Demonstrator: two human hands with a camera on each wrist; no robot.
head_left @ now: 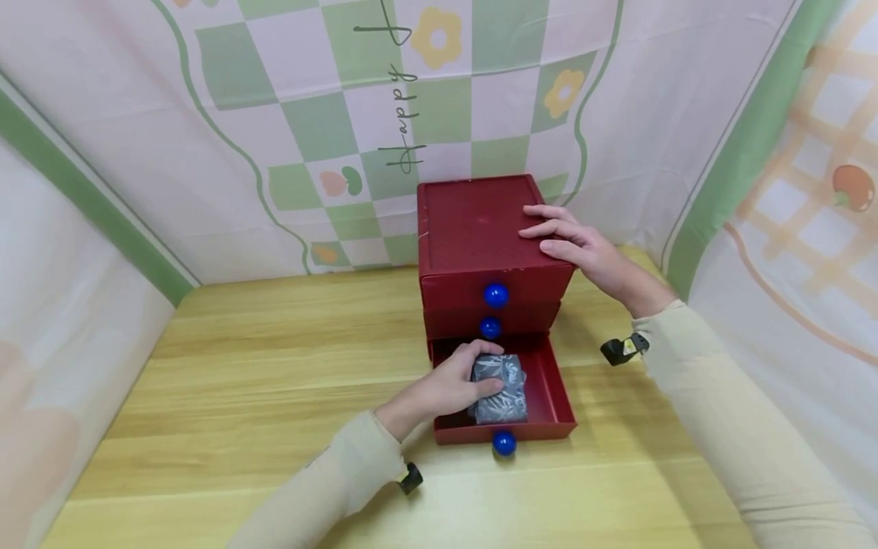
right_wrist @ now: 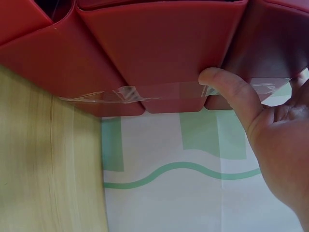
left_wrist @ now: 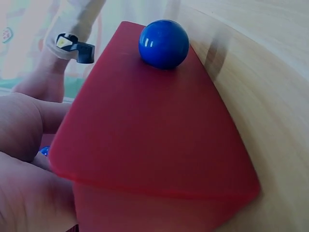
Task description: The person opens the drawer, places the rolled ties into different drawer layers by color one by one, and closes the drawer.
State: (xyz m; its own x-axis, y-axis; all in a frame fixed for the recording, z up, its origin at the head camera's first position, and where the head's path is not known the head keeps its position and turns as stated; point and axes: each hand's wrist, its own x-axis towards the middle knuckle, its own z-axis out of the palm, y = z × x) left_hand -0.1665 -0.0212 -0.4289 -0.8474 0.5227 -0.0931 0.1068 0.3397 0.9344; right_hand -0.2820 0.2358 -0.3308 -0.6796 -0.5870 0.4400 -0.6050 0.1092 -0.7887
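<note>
A red three-drawer unit (head_left: 480,229) stands on the table, its bottom drawer (head_left: 559,396) pulled out. Inside that drawer lies a grey folded bundle (head_left: 504,396) with a white leaf-like print. My left hand (head_left: 453,381) reaches in from the left and holds the bundle, thumb over its top and fingers at its far side. In the left wrist view, the drawer front hides part of this hand (left_wrist: 21,130). My right hand (head_left: 583,248) rests on the unit's top at the right edge, fingers extended. The right wrist view shows its thumb (right_wrist: 234,92) against the unit's side.
Blue ball knobs mark the top drawer (head_left: 496,295), the middle drawer (head_left: 490,328) and the bottom drawer's front (head_left: 504,443). Clear tape (right_wrist: 111,95) runs along the unit's side. A patterned curtain (head_left: 302,114) hangs behind the wooden table (head_left: 274,381).
</note>
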